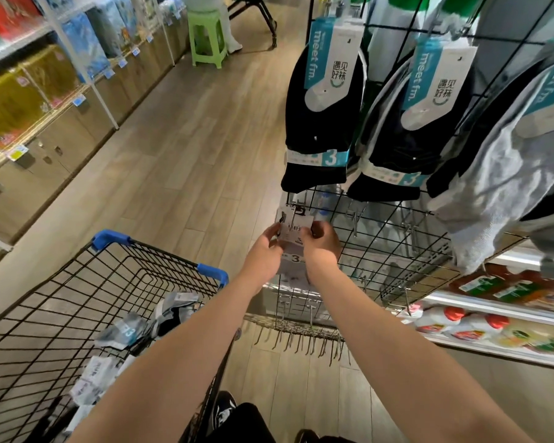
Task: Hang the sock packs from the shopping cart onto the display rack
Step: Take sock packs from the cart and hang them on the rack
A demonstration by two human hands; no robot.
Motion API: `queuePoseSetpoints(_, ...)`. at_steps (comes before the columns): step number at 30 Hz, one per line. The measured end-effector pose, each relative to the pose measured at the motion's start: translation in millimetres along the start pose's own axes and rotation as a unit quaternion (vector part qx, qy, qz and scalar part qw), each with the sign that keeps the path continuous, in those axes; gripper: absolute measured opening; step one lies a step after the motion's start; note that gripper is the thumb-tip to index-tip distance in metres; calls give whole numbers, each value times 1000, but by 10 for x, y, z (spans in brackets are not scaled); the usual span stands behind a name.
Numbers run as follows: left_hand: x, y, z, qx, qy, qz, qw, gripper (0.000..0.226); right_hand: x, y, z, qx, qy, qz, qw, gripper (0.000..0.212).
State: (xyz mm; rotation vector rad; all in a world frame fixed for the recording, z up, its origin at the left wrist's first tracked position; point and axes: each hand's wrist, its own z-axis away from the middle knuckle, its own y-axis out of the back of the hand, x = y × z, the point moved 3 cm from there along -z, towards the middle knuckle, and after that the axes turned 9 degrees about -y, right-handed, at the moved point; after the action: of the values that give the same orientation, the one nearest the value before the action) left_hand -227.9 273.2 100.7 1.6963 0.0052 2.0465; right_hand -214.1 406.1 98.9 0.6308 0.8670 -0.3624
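Note:
A white sock pack [295,238] with a "3" label is held up against a metal hook [294,208] on the lower part of the black wire display rack [394,238]. My left hand [266,247] grips its left edge and my right hand [323,243] grips its right edge. The pack's card top sits at the hook. Several more sock packs [131,327] lie in the black wire shopping cart [61,302] at the lower left. Above, dark sock packs [325,116] and a grey one [506,174] hang on the rack.
Bare hooks [354,219] stick out of the rack to the right of my hands, and a row of hooks [301,338] hangs below. Bottles [461,324] fill shelves at lower right. Shelving [45,100] lines the left aisle; a green stool [207,39] stands far ahead.

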Motion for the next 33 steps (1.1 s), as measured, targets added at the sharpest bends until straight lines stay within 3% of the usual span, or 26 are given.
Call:
queuePoseSetpoints(7, -89, 13, -165, 10, 11, 18, 1000, 64, 89, -86, -10, 12, 2, 4, 1000, 27)
queuePoseSetpoints(12, -65, -2, -57, 5, 5, 20, 1000, 60, 103, -65, 104, -41, 8, 20, 999, 38)
queuePoseSetpoints(17, -22, 14, 22, 9, 7, 15, 1000, 60, 45, -14, 204, -83, 15, 33, 996, 35)
queuePoseSetpoints(22, 42, -53, 81, 0, -3, 17, 1000, 60, 142, -46, 226, -108, -44, 11, 993, 36)
queuePoseSetpoints(27, 61, -125, 95, 24, -16, -11, 1000, 38, 243, 74, 235, -47, -2, -43, 998, 37)
queuePoseSetpoints(33, 130, -188, 201, 9, -35, 31, 999, 47, 115, 280, 177, -52, 20, -9, 998, 35)
